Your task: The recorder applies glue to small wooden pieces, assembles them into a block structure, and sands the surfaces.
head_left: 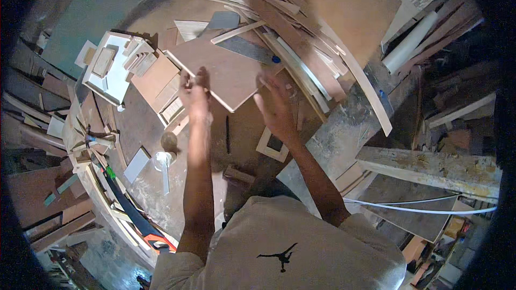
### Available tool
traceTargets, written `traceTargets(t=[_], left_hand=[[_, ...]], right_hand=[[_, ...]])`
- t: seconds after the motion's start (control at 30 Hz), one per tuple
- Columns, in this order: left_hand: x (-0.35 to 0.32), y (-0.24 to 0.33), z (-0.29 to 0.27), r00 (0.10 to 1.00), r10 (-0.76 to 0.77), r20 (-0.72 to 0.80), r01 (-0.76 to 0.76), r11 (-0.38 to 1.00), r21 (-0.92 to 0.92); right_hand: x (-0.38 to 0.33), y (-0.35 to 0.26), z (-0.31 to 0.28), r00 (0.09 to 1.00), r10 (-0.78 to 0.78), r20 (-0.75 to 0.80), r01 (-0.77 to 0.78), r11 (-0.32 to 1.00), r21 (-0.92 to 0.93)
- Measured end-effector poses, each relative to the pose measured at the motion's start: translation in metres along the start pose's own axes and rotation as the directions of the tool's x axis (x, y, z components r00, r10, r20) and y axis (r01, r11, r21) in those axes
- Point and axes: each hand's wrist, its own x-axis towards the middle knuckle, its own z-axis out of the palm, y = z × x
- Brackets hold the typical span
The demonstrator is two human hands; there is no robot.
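A brown flat board (pixel 226 67) with pale strips along its edges lies on the worktable, one corner towards me. My left hand (pixel 194 94) is at its left edge, fingers closed round the pale wooden strip (pixel 180 63) there; slight blur softens the fingertips. To the right of the board, my right hand (pixel 275 104) is held with its fingers apart and nothing in them. Below that hand lies a small pale wooden frame (pixel 272 154). Close to my left hand is a wooden piece with slatted parts (pixel 161 88).
A white-floored wooden model (pixel 115 88) stands at the left. Long wood strips (pixel 301 37) are piled at the far right. A handsaw (pixel 129 207) and a hammer (pixel 99 139) lie at the left edge. A white pot (pixel 163 160) stands near my left forearm.
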Motion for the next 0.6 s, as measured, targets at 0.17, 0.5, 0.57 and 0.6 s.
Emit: traceTargets(t=[0.17, 0.5, 0.57, 0.6], left_hand=[[-0.011, 0.055, -0.028, 0.995, 0.093, 0.047, -0.095, 0.995, 0.037], [-0.078, 0.129, -0.097, 0.949, 0.312, -0.032, -0.309, 0.947, 0.087], [-0.103, 0.137, -0.118, 0.914, 0.405, 0.015, -0.395, 0.881, 0.259], [-0.117, 0.141, -0.131, 0.878, 0.472, 0.072, -0.456, 0.783, 0.423]], right_hand=[[-0.045, 0.036, 0.002, 0.996, 0.088, -0.033, -0.081, 0.98, 0.179], [-0.118, 0.046, 0.017, 0.932, 0.362, -0.027, -0.344, 0.903, 0.259], [-0.122, 0.034, 0.023, 0.916, 0.4, 0.02, -0.378, 0.846, 0.377], [-0.122, 0.019, 0.023, 0.895, 0.404, 0.188, -0.444, 0.766, 0.465]])
